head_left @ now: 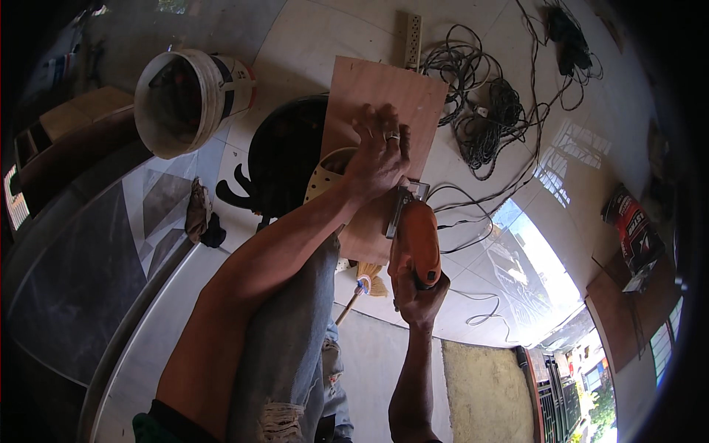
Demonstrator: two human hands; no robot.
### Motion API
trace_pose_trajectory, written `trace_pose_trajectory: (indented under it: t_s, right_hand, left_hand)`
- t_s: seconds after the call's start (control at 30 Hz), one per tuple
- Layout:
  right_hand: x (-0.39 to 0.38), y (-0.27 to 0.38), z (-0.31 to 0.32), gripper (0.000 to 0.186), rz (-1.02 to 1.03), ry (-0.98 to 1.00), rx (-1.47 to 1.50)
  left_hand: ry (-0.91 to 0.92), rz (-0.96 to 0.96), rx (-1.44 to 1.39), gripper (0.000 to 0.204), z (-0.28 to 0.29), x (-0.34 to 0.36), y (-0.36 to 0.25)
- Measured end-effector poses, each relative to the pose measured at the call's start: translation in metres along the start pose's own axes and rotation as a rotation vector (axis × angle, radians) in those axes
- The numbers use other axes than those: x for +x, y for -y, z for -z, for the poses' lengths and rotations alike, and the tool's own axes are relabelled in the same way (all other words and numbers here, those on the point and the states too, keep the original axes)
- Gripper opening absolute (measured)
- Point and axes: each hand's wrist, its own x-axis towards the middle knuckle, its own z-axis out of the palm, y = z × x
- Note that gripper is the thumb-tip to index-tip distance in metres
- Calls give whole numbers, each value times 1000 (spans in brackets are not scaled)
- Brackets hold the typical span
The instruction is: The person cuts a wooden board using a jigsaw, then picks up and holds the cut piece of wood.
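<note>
The right hand [422, 297] clasped the rear handle [427, 264] of the heavy-looking, orange plastic-cased jigsaw [419, 235], five o'clock from the left hand [379, 151], splayed on stiff-looking, brown rectangular plywood [402, 88].

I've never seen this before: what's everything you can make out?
Wooden board: one, reddish-brown, centre
Power tool: one, orange, board's right edge
Bucket: one, whitish, upper left
Power strip: one, beige, top
Cables: several, dark, upper right
Round object: one, black, left of board
Dotted item: at least one, cream, beside board
Cloth bundle: one, brownish, left
Broom: one, straw-coloured, below board
Bag: one, red-black, far right
Panel: one, brown, lower right
Jeans: one pair, blue, lower centre
Left hand: one, bare, on board
Right hand: one, bare, gripping tool
</note>
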Motion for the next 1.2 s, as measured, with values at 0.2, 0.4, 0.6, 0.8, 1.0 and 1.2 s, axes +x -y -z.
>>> trace_pose_trajectory:
  t_s: [0.2,0.4,0.6,0.8,1.0,1.2]
  right_hand:
    - [1,0,-2,24,-19,-8,30]
    - [0,1,-1,24,-4,2,4]
    - [1,0,0,25,18,0,-22]
    - [1,1,0,26,-14,5,-8]
    - [2,0,1,27,-37,23,1]
    - [3,-1,2,28,-12,23,4]
  left_hand:
    - [9,12,1,108,2,1,-1]
    - [-2,7,-9,107,2,0,0]
    - [-5,8,-7,107,1,-1,0]
    - [-12,11,4,106,0,0,0]
    - [-26,16,20,105,-1,0,0]
    - [-38,23,2,103,-1,0,0]
